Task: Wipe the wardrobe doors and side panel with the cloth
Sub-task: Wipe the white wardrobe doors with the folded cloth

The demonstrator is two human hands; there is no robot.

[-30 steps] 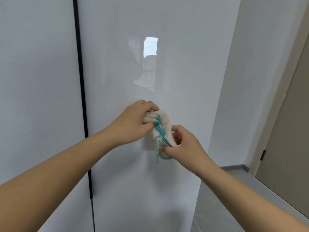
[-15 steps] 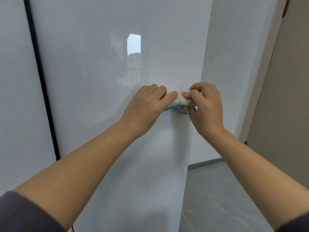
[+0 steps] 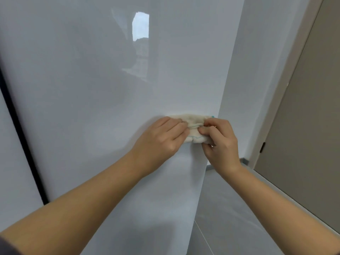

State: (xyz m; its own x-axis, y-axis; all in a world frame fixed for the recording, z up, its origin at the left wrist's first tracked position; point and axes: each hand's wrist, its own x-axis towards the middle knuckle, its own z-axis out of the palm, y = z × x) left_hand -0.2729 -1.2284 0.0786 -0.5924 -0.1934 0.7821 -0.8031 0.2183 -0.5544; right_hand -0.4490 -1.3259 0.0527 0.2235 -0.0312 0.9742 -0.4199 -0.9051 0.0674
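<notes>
The left hand and the right hand each pinched an end of the bunched cloth with curled fingers. They held it against the glossy door, just beside the door's right edge.

The wardrobe door is smooth, glossy white; the cloth soft, cream, woven.

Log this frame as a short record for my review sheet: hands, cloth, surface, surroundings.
left hand: grips the cloth's left end
right hand: pinches the cloth's right end
cloth: cream with teal stitching, bunched, held against the wardrobe door near its right edge
wardrobe door: glossy white, shows a window reflection
surroundings: dark gap at left, taupe door at right, grey floor
</notes>
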